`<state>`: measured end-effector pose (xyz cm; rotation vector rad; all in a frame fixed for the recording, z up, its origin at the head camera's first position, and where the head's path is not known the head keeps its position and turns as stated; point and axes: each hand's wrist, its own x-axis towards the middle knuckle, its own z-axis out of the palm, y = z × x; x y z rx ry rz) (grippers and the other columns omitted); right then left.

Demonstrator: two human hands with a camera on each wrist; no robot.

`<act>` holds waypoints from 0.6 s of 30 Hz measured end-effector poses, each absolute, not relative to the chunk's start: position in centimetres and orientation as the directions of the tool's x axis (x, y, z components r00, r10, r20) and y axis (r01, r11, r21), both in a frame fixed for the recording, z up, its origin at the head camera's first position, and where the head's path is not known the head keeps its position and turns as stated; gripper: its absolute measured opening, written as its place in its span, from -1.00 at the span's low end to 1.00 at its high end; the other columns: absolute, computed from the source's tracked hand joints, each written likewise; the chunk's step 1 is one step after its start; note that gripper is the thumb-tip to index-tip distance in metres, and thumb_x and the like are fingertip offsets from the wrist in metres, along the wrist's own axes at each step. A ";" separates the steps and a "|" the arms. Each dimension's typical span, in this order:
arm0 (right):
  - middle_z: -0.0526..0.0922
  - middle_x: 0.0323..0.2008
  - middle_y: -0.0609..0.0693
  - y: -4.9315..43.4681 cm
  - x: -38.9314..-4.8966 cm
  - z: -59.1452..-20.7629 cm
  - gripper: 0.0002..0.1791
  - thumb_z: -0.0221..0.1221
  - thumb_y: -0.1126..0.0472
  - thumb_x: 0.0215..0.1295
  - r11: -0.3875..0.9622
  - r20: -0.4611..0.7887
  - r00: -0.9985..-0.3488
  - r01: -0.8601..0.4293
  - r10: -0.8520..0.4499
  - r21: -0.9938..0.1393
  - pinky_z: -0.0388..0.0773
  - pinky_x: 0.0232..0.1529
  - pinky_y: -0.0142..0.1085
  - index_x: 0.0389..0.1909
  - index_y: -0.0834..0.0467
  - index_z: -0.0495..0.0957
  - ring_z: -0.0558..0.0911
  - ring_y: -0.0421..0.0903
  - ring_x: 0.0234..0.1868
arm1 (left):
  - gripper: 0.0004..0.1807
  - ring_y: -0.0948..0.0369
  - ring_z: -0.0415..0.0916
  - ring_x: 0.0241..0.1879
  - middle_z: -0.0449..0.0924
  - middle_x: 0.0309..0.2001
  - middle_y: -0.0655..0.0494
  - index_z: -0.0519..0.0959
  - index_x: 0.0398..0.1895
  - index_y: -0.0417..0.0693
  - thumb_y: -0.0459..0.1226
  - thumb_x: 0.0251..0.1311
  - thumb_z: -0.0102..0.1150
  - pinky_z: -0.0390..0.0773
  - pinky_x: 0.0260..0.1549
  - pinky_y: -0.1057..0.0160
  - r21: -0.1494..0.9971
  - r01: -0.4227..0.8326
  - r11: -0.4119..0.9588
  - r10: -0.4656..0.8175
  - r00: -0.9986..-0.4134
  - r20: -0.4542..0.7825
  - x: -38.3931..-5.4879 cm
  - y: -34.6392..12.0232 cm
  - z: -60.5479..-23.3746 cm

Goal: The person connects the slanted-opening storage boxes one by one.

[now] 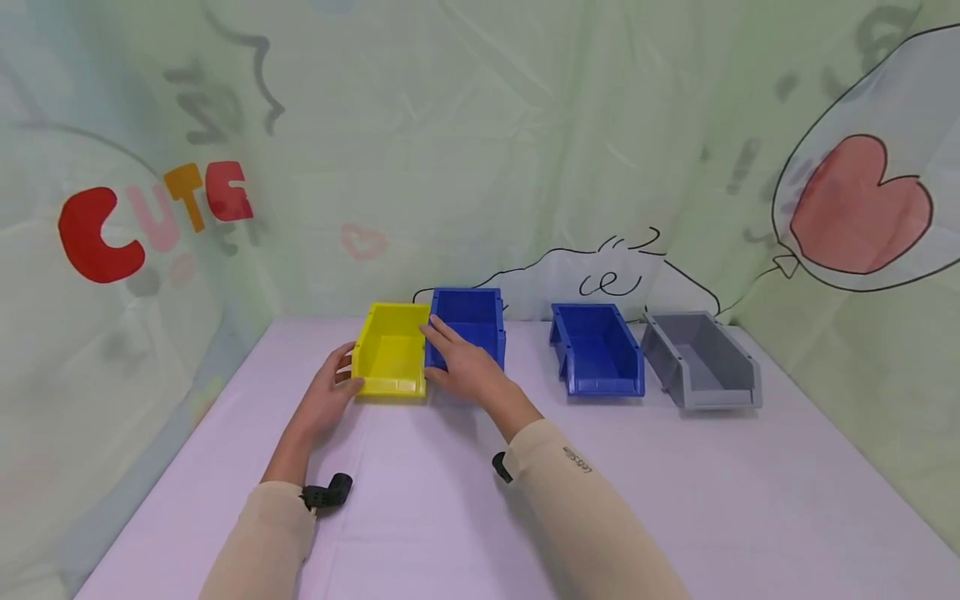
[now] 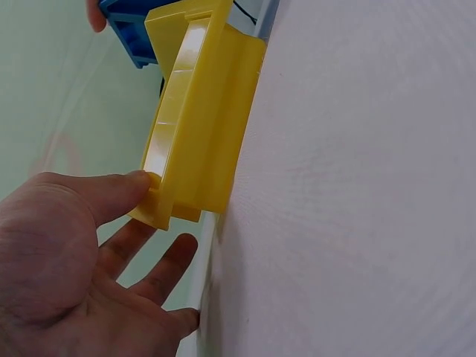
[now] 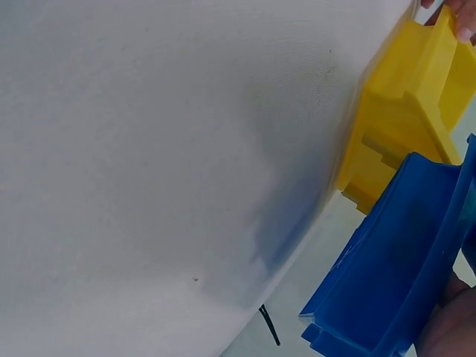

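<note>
Blue bin [image 1: 480, 323] lay under the right hand [image 1: 471, 371], fingers clamped on it, long axis running forward; yellow bin [image 1: 392, 354] sat just left of those fingers, left hand [image 1: 327, 398] pinching its near-left corner.

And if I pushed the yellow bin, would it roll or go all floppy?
The yellow bin probably won't roll: its sides look straight and boxy. It seems stiff, its walls unbent where the left hand grips it. It's likely light, being empty.
</note>
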<state>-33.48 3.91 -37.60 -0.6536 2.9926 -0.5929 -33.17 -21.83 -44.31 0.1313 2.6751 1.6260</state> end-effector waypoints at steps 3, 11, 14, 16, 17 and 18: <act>-0.15 0.70 -0.21 4.0 -33.4 -37.9 -0.14 0.20 -0.04 0.50 0.838 0.059 -0.916 -0.388 -0.397 -0.384 0.35 0.51 0.04 0.68 -0.18 -0.02 0.32 0.11 0.57 | -0.25 -0.20 0.17 0.52 0.09 0.60 -0.20 -0.02 0.68 0.12 -0.31 0.53 0.01 0.25 0.49 -0.24 0.889 0.058 0.455 0.072 -0.997 0.028 -33.2 -21.8 -44.5; -0.17 0.69 -0.23 4.3 -33.0 -39.9 -0.13 0.20 -0.04 0.50 0.851 0.003 -0.922 -0.359 -0.388 -0.382 0.30 0.53 0.06 0.68 -0.20 -0.04 0.24 0.08 0.61 | -0.24 -0.17 0.16 0.53 0.10 0.60 -0.15 -0.02 0.68 0.17 -0.29 0.52 0.02 0.25 0.50 -0.22 0.887 0.038 0.460 0.063 -0.998 0.010 -33.1 -21.4 -44.8; -0.17 0.69 -0.25 4.3 -33.0 -40.1 -0.12 0.21 -0.04 0.49 0.850 0.009 -0.924 -0.356 -0.383 -0.389 0.29 0.54 0.05 0.68 -0.21 -0.05 0.23 0.08 0.61 | -0.24 -0.16 0.16 0.54 0.10 0.60 -0.14 -0.02 0.68 0.18 -0.28 0.52 0.04 0.25 0.50 -0.22 0.884 0.044 0.466 0.065 -0.998 0.016 -33.1 -21.3 -44.7; -0.18 0.69 -0.26 4.3 -33.1 -40.0 -0.12 0.20 -0.04 0.50 0.847 0.009 -0.923 -0.357 -0.385 -0.394 0.28 0.54 0.05 0.68 -0.22 -0.06 0.23 0.08 0.61 | -0.23 -0.16 0.16 0.54 0.10 0.60 -0.14 -0.02 0.68 0.19 -0.27 0.52 0.05 0.26 0.50 -0.22 0.883 0.043 0.467 0.059 -0.998 0.018 -33.1 -21.4 -44.5; -0.18 0.69 -0.25 4.2 -33.2 -39.9 -0.12 0.20 -0.04 0.50 0.846 0.007 -0.921 -0.360 -0.389 -0.394 0.28 0.54 0.04 0.68 -0.22 -0.07 0.23 0.09 0.61 | -0.23 -0.16 0.16 0.54 0.10 0.60 -0.13 -0.01 0.68 0.20 -0.27 0.52 0.05 0.26 0.50 -0.22 0.882 0.040 0.470 0.053 -0.998 0.017 -33.1 -21.4 -44.4; -0.19 0.69 -0.25 4.1 -33.2 -39.9 -0.12 0.19 -0.04 0.51 0.845 0.002 -0.920 -0.361 -0.392 -0.394 0.28 0.54 0.04 0.68 -0.22 -0.08 0.22 0.09 0.61 | -0.23 -0.16 0.15 0.54 0.10 0.61 -0.13 -0.02 0.68 0.20 -0.27 0.52 0.05 0.26 0.49 -0.22 0.883 0.038 0.469 0.051 -0.999 0.016 -33.1 -21.5 -44.3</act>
